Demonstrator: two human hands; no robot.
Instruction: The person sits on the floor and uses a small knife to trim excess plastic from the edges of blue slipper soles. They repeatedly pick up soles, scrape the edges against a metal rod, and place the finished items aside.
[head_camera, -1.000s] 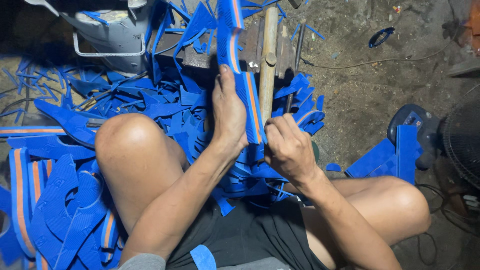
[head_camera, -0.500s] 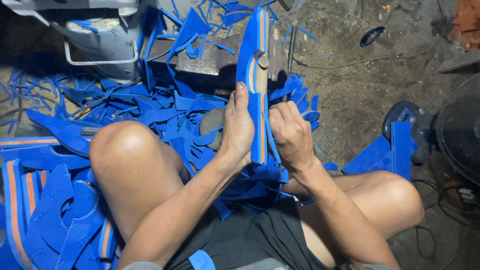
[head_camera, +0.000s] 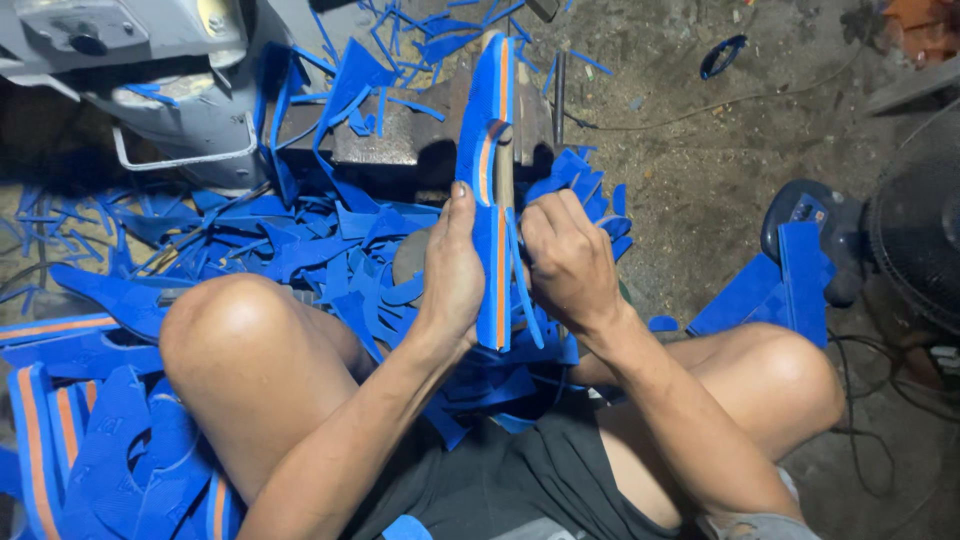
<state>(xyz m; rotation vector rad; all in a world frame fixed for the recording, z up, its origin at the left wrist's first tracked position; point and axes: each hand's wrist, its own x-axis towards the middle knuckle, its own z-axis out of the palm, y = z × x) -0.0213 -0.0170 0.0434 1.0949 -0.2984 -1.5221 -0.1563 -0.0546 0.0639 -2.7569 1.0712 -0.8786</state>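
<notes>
Both hands (head_camera: 510, 270) grip an upright blue-and-orange sole (head_camera: 492, 190)

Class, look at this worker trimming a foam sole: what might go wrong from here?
1. The left hand braces the blue foam sole with the orange stripe right beside the right hand, so a slipping tool might cut it.
2. Blue foam offcuts heaped around the bare knees might hide sharp pieces.
</notes>
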